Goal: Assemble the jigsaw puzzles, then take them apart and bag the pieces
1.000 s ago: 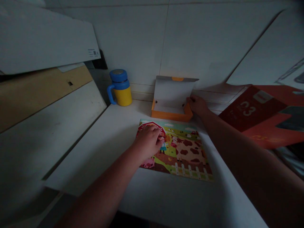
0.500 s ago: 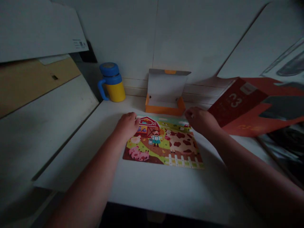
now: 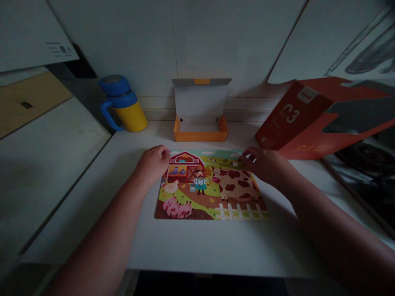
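Observation:
A farm-scene jigsaw puzzle [image 3: 210,193] lies flat on the white table, its pieces joined into a rectangle with a barn, a farmer, a cow and a pig. At its upper left corner is my left hand [image 3: 153,163], closed, with curled fingers gripping the edge. My right hand [image 3: 262,162] grips the upper right edge with bent fingers, a small gap showing between them. Both hands partly cover the puzzle's corners. Behind the puzzle stands an orange box [image 3: 201,136] with its lid up.
A blue and yellow mug-shaped flask [image 3: 126,107] stands at the back left. To the right leans a red carton [image 3: 296,119] with cut openings. White boards [image 3: 61,156] line the left side, and the table's front edge [image 3: 216,271] runs below.
The view has shifted, so the puzzle now appears squarer and the box and flask further left. My right hand's fingers have spread slightly at the puzzle's edge. My left hand remains at its corner.

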`<state>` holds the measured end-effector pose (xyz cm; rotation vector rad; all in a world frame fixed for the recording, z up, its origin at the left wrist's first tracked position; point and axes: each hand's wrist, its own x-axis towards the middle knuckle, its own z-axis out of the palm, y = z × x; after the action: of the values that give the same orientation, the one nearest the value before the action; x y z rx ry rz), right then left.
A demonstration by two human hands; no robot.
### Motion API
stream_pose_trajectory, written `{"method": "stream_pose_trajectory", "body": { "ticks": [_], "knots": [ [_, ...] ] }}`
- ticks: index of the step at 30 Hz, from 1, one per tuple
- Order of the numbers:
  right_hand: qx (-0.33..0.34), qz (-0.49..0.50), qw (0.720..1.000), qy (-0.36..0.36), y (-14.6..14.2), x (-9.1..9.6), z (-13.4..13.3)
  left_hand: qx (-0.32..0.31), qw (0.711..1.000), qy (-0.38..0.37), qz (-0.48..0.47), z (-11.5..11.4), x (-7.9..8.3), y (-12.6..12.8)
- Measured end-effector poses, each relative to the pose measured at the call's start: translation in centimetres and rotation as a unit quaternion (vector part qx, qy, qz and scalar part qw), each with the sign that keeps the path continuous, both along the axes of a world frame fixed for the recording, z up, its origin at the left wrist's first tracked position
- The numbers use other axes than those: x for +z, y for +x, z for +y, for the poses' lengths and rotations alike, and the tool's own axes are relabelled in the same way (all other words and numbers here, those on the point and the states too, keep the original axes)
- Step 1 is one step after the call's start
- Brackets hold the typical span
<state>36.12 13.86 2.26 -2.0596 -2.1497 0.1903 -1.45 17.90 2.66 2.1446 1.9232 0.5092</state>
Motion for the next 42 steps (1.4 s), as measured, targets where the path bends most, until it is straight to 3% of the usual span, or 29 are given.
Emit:
{"method": "stream_pose_trajectory", "body": {
  "ticks": [4, 11, 17, 27, 35, 42],
  "knots": [
    [-0.036, 0.033, 0.999, -0.021, 1.3, -0.4, -0.6, -0.014, 1.000, -0.002, 0.009, -0.6, 0.3, 0.5],
    [-0.007, 0.069, 0.997, -0.027, 2.5, -1.4, -0.5, -0.012, 1.000, -0.005, -0.004, -0.8, 0.0, 0.7],
    [-0.009, 0.034, 0.999, -0.006, 2.5, -1.7, -0.2, -0.007, 0.999, -0.029, -0.026, -1.0, 0.0, 1.1],
    [0.023, 0.101, 0.993, -0.059, 4.8, -2.0, 0.3, -0.109, 0.994, 0.004, 0.008, -0.1, -2.7, 0.0],
    [0.033, 0.118, 0.992, -0.006, 4.2, -1.5, 0.0, -0.111, 0.994, -0.009, -0.011, 0.5, -2.7, -0.2],
    [0.049, 0.142, 0.988, -0.021, 3.4, -0.9, -0.3, -0.098, 0.994, -0.022, -0.050, 0.8, -2.9, -0.3]
  ]
}}
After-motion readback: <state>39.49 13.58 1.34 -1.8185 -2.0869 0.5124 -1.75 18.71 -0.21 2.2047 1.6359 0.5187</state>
